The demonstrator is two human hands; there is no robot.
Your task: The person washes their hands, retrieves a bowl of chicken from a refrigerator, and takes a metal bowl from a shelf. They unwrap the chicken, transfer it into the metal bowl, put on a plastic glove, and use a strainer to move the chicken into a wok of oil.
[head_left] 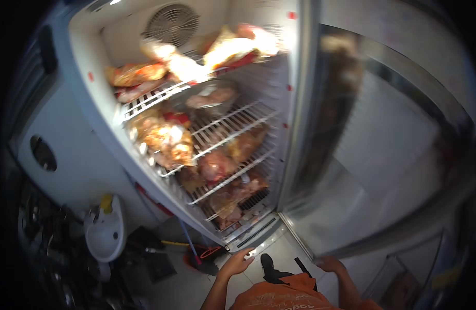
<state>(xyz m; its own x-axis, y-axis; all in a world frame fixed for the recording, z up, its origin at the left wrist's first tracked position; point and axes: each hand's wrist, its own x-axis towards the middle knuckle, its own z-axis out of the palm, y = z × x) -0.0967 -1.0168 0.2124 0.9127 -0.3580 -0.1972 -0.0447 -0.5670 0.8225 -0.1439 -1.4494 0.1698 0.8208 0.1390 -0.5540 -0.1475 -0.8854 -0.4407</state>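
My left hand (238, 262) is low in the view, in front of the refrigerator's bottom edge, with its fingers loosely apart. A small bright white patch shows right at its fingertips. My right hand (331, 264) is near the lower corner of the open glass door (346, 206), fingers loosely bent and overlapping the door's edge in this view. Ahead stands the upright refrigerator (196, 222). Wire shelves (232, 135) inside it carry bagged meat (168, 138), more bags (232, 51) on top, and a metal bowl (212, 98) with pale pieces of meat.
To the left, a small white sink (106, 237) has a yellow cloth (106, 203) at its tap. A red dustpan (200, 257) and a broom handle (189, 237) are beside the refrigerator. My dark shoe (267, 262) stands on the tiled floor (240, 281). The door fills the right side.
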